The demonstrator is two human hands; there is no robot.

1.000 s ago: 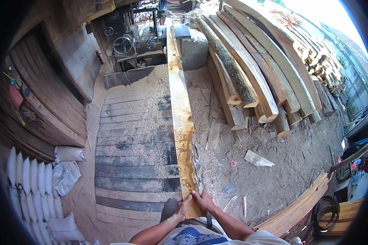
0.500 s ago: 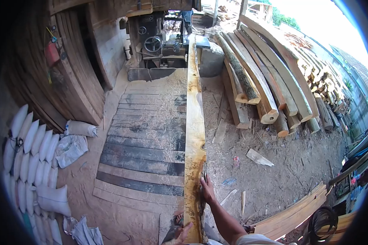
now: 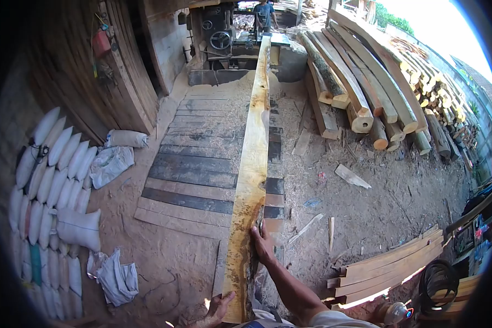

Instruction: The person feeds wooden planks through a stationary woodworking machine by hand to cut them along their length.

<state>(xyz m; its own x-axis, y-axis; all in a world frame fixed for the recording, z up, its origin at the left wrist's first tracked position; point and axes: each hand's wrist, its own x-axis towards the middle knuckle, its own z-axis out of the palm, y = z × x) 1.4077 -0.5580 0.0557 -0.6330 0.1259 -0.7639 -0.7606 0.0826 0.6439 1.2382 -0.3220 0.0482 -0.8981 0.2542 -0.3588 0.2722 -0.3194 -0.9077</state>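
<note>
A long wooden plank (image 3: 252,147) with a rough, bark-like right edge runs from my body to the sawing machine (image 3: 220,41) at the far end. My right hand (image 3: 263,244) is closed round the plank's right edge, partway along its near part. Lower down, near the plank's close end, my left hand (image 3: 220,307) grips the left edge with the thumb on top; its other fingers are mostly hidden. The far tip of the plank lies at the machine's table (image 3: 279,38).
A co-worker (image 3: 264,15) stands behind the machine. Squared logs (image 3: 361,123) are piled at right, with cut boards (image 3: 388,268) nearer. Filled white sacks (image 3: 60,147) stack up at left. Dark floor slats (image 3: 194,169) lie under the plank amid sawdust.
The plank's near end has swung to the left, and both hands have moved left with it, still holding it. The co-worker behind the machine shows more fully. The camera view has shifted.
</note>
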